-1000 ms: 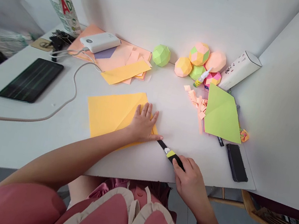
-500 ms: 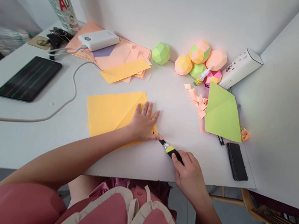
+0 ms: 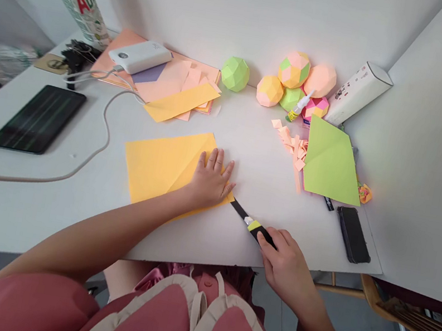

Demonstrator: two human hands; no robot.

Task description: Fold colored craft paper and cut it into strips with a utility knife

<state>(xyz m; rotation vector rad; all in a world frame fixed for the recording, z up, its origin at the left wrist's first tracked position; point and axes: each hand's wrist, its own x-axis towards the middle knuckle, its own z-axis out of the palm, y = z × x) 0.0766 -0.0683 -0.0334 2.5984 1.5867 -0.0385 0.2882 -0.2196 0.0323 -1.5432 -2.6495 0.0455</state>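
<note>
Our left hand (image 3: pixel 211 184): grip released, flat on yellow paper (image 3: pixel 160 162) | right hand (image 3: pixel 284 259): grasping cutter (image 3: pixel 254 226) near front edge of bench (image 3: pixel 26 212)

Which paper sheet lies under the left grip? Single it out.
The large yellow sheet, with the left grip spread on it and the cutter at its right corner. The green sheet and narrower yellow piece farther back lie untouched.

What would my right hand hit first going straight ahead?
Led by the knife, your right hand would likely meet the yellow paper under your left hand first; whether the blade touches it is unclear.
</note>
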